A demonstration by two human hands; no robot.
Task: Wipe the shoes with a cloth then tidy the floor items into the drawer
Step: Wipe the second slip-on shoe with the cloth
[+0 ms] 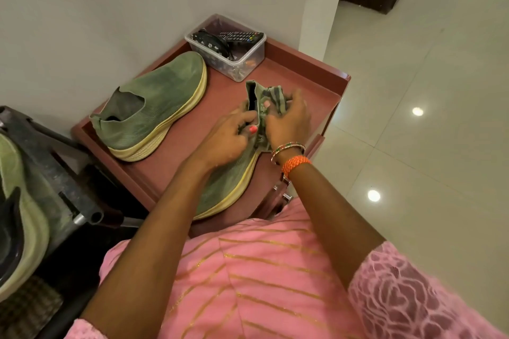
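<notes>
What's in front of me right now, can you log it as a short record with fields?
surface: reddish tray-top cabinet beside the wall
near shoe: green shoe under both hands
far shoe: green shoe lying untouched by the wall
cloth: striped cloth gripped at the near shoe's opening
left hand: holds the near shoe
right hand: grips the cloth
box: clear plastic box holding a remote

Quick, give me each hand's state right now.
Left hand: fingers curled, gripping the near green shoe at its collar.
Right hand: fingers curled around the striped cloth, holding it against that shoe.
</notes>
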